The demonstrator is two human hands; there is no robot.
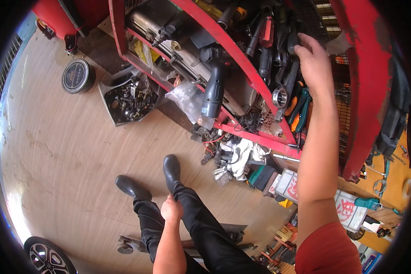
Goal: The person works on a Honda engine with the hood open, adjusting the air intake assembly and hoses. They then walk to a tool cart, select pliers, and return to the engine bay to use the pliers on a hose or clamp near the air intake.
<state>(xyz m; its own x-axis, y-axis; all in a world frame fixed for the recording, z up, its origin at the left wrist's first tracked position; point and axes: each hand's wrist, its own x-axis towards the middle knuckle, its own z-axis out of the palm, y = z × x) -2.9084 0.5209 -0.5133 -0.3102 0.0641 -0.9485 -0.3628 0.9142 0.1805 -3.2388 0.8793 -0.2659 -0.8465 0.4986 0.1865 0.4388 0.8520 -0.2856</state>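
Observation:
My right hand reaches over the top tray of a red metal tool rack. Its fingers are apart, beside a dark-handled tool; whether they touch it I cannot tell. Close by lie a red-handled screwdriver, a large ring-ended wrench and orange-and-dark pliers. A black cordless power tool hangs at the rack's edge. Low over my legs, my left hand is closed, and anything inside it is hidden.
A bin of loose metal parts and a round black-lidded tub stand on the floor to the left. White gloves and cables lie below the rack. A wheel shows at lower left; grey boxes sit right.

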